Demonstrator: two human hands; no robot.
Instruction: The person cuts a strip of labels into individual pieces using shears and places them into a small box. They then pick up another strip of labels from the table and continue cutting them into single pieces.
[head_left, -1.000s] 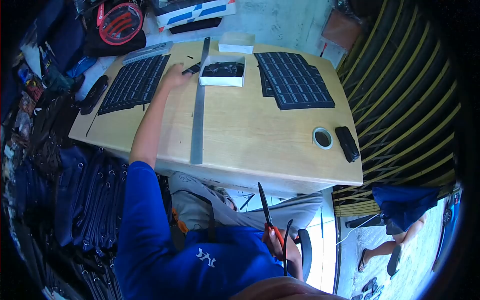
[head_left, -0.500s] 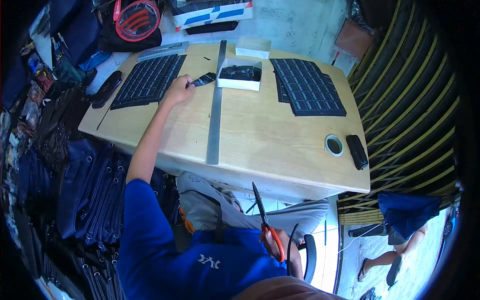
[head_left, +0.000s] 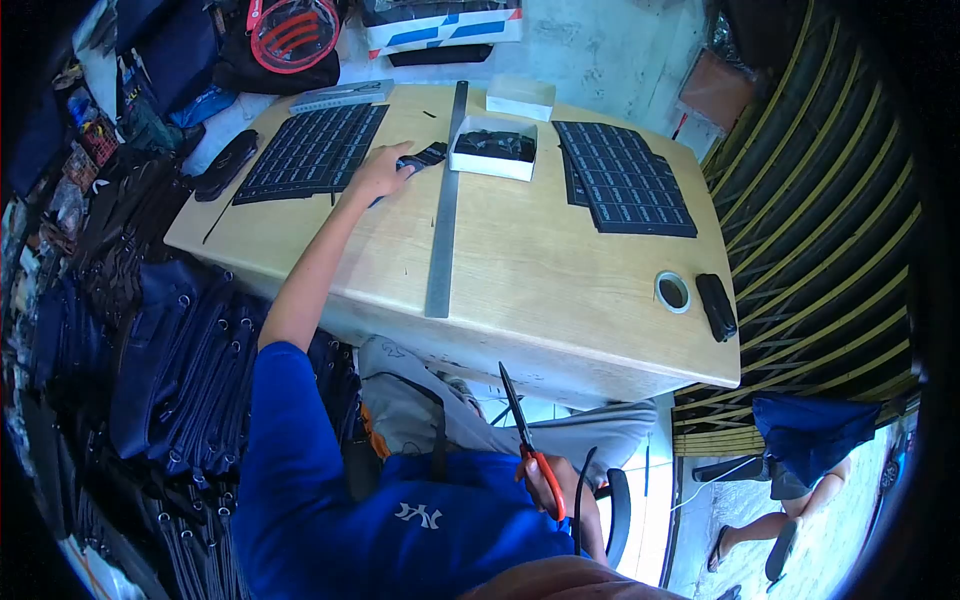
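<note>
On the table, my left hand [head_left: 380, 172] has its fingers closed over small black printed labels [head_left: 424, 157], and a dark edge also shows below the palm. Just right of these, a long metal ruler [head_left: 446, 220] lies lengthwise across the tabletop. An open white box [head_left: 493, 166] with black pieces inside stands beside the ruler. Down near my lap, my right hand [head_left: 545, 485] grips scissors [head_left: 524, 430] by their orange handles, blades pointing up and slightly apart. Left of my left hand is a stack of black printed label sheets [head_left: 310, 152].
More printed sheets [head_left: 630, 180] lie at the table's right. A tape roll [head_left: 672, 291] and a black case [head_left: 716, 307] sit near the right edge. A white box lid [head_left: 521, 98] is at the back. Dark bags [head_left: 175, 370] hang at left; another person's legs [head_left: 760, 530] show lower right.
My left hand has slid slightly right and turned flatter over the black labels. The scissors stay in my right hand at my lap. The whole view has shifted a little.
</note>
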